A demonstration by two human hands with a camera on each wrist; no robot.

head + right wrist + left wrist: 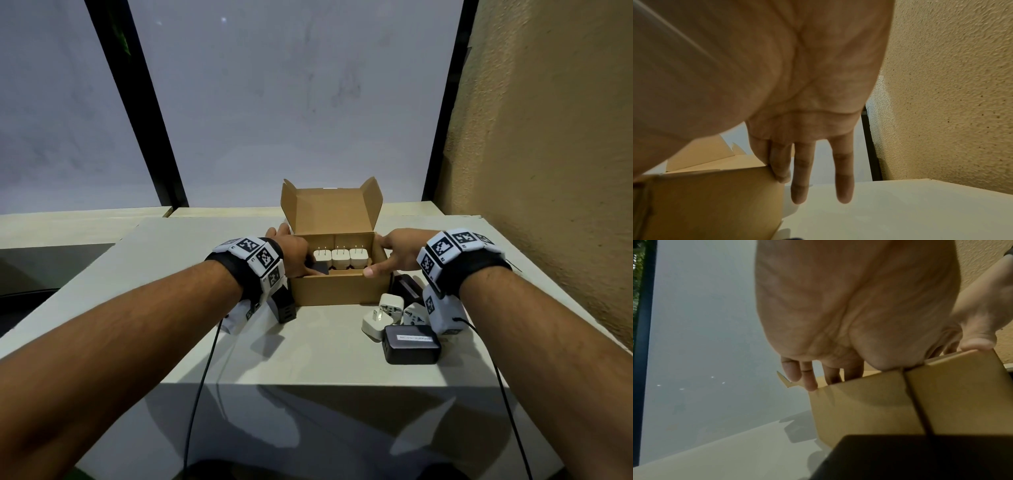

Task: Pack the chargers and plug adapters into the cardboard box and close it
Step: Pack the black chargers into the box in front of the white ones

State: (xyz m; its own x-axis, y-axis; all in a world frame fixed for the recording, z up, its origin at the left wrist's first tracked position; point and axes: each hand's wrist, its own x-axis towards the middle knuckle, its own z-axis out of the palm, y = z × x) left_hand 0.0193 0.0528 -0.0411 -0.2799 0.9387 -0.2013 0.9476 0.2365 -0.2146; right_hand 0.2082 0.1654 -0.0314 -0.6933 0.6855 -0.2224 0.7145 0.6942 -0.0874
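The cardboard box stands open mid-table, lid up, with three white chargers in a row inside, prongs up. My left hand is at its front left corner; thumb and two fingers reach inside and seem to pinch a black charger, mostly hidden. In the left wrist view my other fingers touch the left wall of the box. My right hand rests on the right wall with fingers straight, thumb on the front rim. Loose white plug adapters and a black charger lie right of the box.
Another black charger block stands by the box's front left corner, under my left wrist. A further dark charger lies beside the right wall. A textured wall borders the table on the right; window glass stands behind.
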